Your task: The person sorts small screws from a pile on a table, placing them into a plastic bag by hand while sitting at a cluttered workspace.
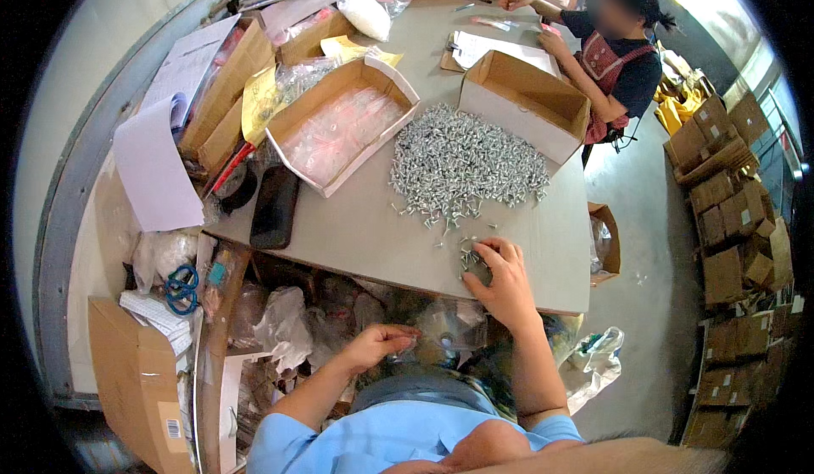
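Observation:
A large heap of small silver screws [471, 164] lies on the grey table [555, 228]. Close to the front edge, a few loose screws [468, 255] sit apart from the heap. My right hand [506, 286] curves around these few, thumb and fingers spaced apart, fingertips at the screws. Lower down, in front of the table edge, my left hand [377, 345] is closed in a pinch on a clear plastic bag [411, 343], which is hard to make out against the clutter behind.
An open white box of clear bags [343, 131] and an empty box [521, 97] flank the heap. A black phone [275, 207] lies left, near blue scissors [181, 289]. Across the table sits a co-worker [615, 58]. Stacked cartons [733, 220] line the right.

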`<control>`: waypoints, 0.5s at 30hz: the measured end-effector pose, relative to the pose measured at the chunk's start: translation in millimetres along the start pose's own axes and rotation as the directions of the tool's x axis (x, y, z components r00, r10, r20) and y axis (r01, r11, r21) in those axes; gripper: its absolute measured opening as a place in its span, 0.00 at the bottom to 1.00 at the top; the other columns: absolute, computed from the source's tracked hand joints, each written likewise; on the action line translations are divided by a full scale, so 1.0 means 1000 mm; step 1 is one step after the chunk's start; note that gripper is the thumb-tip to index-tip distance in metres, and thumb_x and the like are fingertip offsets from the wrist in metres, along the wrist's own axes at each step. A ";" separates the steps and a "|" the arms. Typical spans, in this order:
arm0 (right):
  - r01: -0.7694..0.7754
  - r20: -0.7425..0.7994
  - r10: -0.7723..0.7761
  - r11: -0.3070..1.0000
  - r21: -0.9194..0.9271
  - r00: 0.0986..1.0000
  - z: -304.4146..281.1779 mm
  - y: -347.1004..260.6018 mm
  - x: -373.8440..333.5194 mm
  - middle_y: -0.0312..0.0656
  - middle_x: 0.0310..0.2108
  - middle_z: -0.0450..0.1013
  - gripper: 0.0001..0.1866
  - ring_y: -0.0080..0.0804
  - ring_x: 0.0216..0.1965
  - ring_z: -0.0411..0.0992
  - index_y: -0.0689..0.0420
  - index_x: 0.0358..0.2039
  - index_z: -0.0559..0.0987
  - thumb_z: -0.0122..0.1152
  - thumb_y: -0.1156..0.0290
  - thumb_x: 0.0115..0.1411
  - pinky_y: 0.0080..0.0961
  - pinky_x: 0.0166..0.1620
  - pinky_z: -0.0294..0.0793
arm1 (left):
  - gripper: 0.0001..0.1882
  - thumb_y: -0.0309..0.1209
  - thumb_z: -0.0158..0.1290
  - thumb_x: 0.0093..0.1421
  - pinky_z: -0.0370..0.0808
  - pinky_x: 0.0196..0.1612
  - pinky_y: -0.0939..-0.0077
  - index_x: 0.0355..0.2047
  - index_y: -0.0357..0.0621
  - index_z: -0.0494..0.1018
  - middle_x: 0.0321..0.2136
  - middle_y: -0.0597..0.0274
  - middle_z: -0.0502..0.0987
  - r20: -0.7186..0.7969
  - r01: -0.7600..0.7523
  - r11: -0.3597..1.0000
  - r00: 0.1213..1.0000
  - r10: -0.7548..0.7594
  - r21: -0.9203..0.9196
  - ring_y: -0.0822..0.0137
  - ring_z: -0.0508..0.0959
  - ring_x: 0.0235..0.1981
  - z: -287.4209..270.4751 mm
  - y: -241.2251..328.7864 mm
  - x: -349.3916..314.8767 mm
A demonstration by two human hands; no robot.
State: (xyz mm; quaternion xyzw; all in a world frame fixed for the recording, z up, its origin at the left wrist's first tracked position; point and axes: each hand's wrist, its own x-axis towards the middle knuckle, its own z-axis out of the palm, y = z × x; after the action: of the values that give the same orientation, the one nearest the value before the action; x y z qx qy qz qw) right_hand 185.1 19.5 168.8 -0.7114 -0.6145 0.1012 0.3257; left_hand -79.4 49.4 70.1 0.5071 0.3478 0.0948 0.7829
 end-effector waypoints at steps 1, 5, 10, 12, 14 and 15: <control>0.000 0.014 0.000 0.999 0.033 1.000 0.000 0.000 0.000 0.49 0.49 0.66 0.26 0.48 0.52 0.62 0.60 0.47 0.74 0.67 0.71 0.44 0.38 0.54 0.64 | 0.10 0.29 0.57 0.57 0.70 0.43 0.78 0.37 0.36 0.76 0.42 0.55 0.78 0.027 -0.090 0.994 0.996 0.089 0.053 0.73 0.74 0.40 0.001 -0.008 0.004; -0.018 0.028 0.014 0.990 0.138 1.000 -0.009 0.006 -0.005 0.47 0.46 0.68 0.23 0.47 0.49 0.64 0.58 0.44 0.76 0.66 0.73 0.44 0.36 0.53 0.65 | 0.09 0.29 0.60 0.54 0.72 0.40 0.76 0.30 0.36 0.75 0.37 0.54 0.79 0.107 -0.031 0.983 0.994 0.012 0.181 0.71 0.75 0.37 0.012 -0.021 0.023; -0.034 -0.005 0.035 0.993 0.116 0.999 -0.008 0.004 -0.004 0.47 0.42 0.69 0.21 0.48 0.47 0.66 0.58 0.42 0.76 0.64 0.74 0.44 0.36 0.51 0.67 | 0.12 0.30 0.60 0.54 0.71 0.43 0.75 0.36 0.38 0.74 0.34 0.63 0.77 0.252 0.087 0.989 0.961 -0.114 0.116 0.72 0.74 0.37 0.037 -0.041 0.043; -0.018 -0.031 0.020 0.996 0.087 0.999 -0.006 0.004 -0.002 0.47 0.41 0.69 0.18 0.48 0.45 0.67 0.58 0.40 0.76 0.63 0.74 0.45 0.36 0.49 0.67 | 0.18 0.32 0.61 0.54 0.71 0.46 0.73 0.44 0.40 0.72 0.39 0.60 0.77 0.276 -0.006 0.995 0.961 -0.020 0.096 0.69 0.74 0.41 0.044 -0.042 0.043; 0.015 -0.075 -0.012 0.999 0.045 0.997 -0.001 0.006 0.001 0.46 0.39 0.70 0.15 0.47 0.43 0.68 0.59 0.37 0.76 0.61 0.74 0.46 0.35 0.46 0.68 | 0.22 0.33 0.60 0.54 0.70 0.49 0.71 0.48 0.41 0.70 0.43 0.60 0.76 0.282 -0.079 0.994 0.958 0.054 0.077 0.67 0.73 0.44 0.050 -0.044 0.045; 0.018 -0.089 -0.015 0.999 0.039 0.996 0.001 0.006 0.000 0.46 0.38 0.70 0.14 0.47 0.43 0.68 0.59 0.36 0.76 0.61 0.75 0.46 0.35 0.46 0.69 | 0.22 0.33 0.60 0.55 0.69 0.50 0.71 0.49 0.41 0.70 0.43 0.60 0.76 0.279 -0.105 0.992 0.957 0.082 0.069 0.67 0.73 0.44 0.051 -0.050 0.049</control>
State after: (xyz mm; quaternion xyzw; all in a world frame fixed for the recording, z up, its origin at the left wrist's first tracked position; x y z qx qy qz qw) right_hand 189.6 20.1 164.4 -0.7035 -0.6030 0.0792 0.3676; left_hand -20.9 13.2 17.7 0.5635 0.2148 0.0459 0.7964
